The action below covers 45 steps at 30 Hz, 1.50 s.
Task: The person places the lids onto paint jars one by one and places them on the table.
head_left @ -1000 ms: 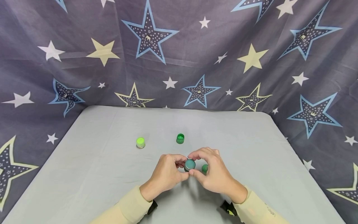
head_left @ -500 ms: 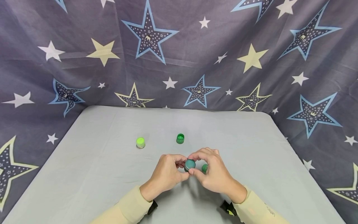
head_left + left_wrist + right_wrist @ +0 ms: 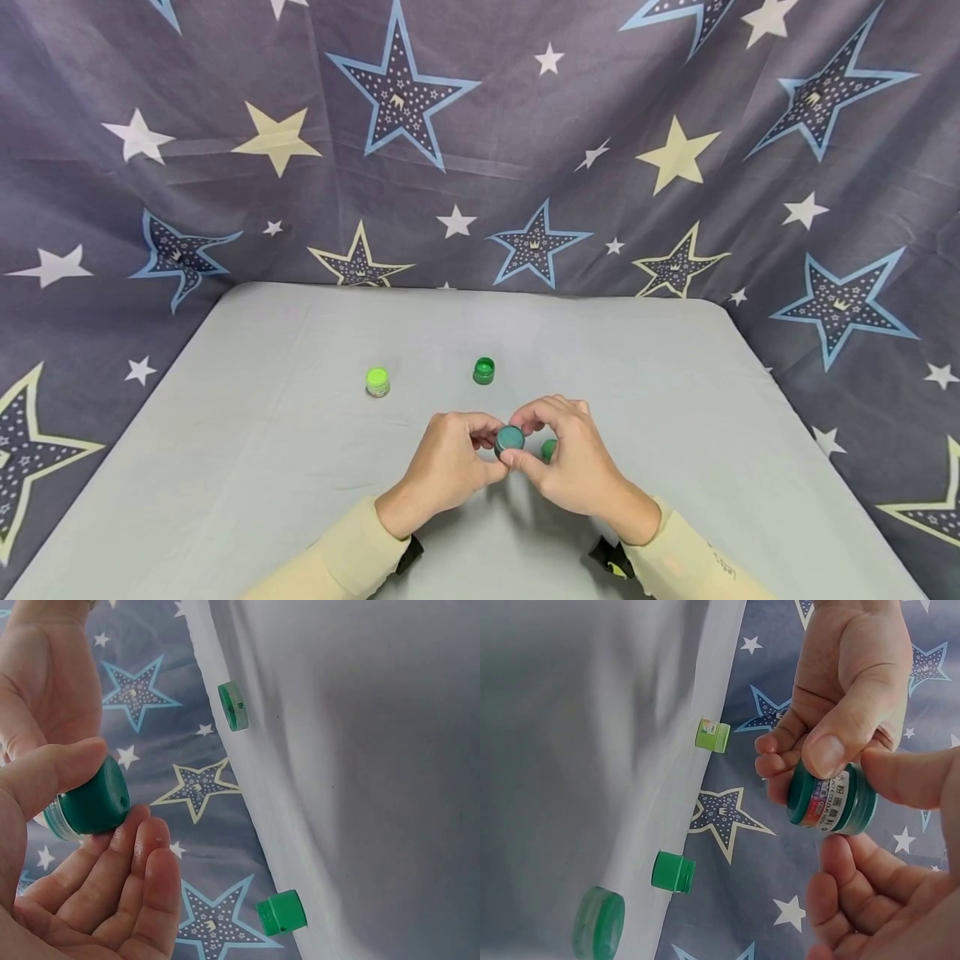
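Note:
A small dark green paint jar (image 3: 510,441) is held upright between both hands, its teal top facing up and a printed label (image 3: 829,802) round its side. My left hand (image 3: 448,462) grips the lower, labelled part with thumb and fingers. At the clear upper rim (image 3: 60,817), my right hand (image 3: 572,458) pinches with thumb and index finger. Partly behind the right hand, a low round green piece (image 3: 549,450) with a clear side lies on the table. Beyond the hands stands an open green pot (image 3: 483,372).
A lime-green jar (image 3: 377,382) stands on the table to the left of the open pot. The grey cloth-covered table (image 3: 262,467) ends at a star-patterned curtain (image 3: 480,158) behind and at both sides.
My right thumb has slid a little left across the jar's near side, and the right index finger has drawn slightly back from its far rim. The left hand stays in place.

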Each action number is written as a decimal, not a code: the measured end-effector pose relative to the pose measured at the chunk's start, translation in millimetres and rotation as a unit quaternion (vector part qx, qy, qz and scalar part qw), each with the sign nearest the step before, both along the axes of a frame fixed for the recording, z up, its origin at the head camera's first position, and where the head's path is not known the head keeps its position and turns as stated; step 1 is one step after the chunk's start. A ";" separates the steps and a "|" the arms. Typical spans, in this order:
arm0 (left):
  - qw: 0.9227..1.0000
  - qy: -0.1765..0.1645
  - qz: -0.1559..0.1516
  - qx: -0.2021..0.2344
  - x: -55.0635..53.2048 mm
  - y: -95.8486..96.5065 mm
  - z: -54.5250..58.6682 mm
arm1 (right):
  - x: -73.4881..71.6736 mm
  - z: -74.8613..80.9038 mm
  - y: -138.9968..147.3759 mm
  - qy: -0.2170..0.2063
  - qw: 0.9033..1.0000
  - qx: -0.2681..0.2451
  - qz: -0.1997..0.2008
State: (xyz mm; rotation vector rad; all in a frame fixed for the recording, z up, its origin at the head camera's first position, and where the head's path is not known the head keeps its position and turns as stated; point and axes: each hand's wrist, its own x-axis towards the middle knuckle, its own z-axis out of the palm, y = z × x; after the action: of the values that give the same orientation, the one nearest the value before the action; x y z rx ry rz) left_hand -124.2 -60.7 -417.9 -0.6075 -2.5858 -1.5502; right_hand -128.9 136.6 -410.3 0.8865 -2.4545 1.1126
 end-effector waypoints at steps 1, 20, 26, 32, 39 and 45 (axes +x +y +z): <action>1.000 0.000 0.000 0.001 0.0 0.0 0.0 | 0.0 0.0 0.0 0.001 1.000 0.000 -0.001; 1.000 0.000 0.005 -0.001 0.2 0.0 -0.8 | 1.7 -1.3 -2.4 -0.003 1.000 0.002 -0.031; 1.000 -0.002 0.005 -0.003 0.3 -0.4 -0.5 | 1.3 -1.6 -1.8 -0.002 1.000 0.005 -0.029; 1.000 0.002 0.005 -0.005 -0.4 -1.1 -0.8 | 0.6 -1.0 0.1 -0.005 1.000 0.004 -0.014; 1.000 0.016 0.003 -0.009 -0.6 -0.9 -1.0 | 0.2 1.1 2.4 -0.006 1.000 -0.003 0.024; 1.000 0.009 0.004 -0.012 -0.9 -0.3 -1.0 | -0.2 2.0 2.2 -0.007 0.999 -0.001 0.037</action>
State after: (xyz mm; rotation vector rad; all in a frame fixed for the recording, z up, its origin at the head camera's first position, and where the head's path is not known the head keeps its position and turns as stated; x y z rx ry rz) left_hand -125.1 -61.0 -418.9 -0.6109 -2.5938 -1.5060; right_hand -129.1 138.7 -408.3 0.9782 -2.4489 1.1499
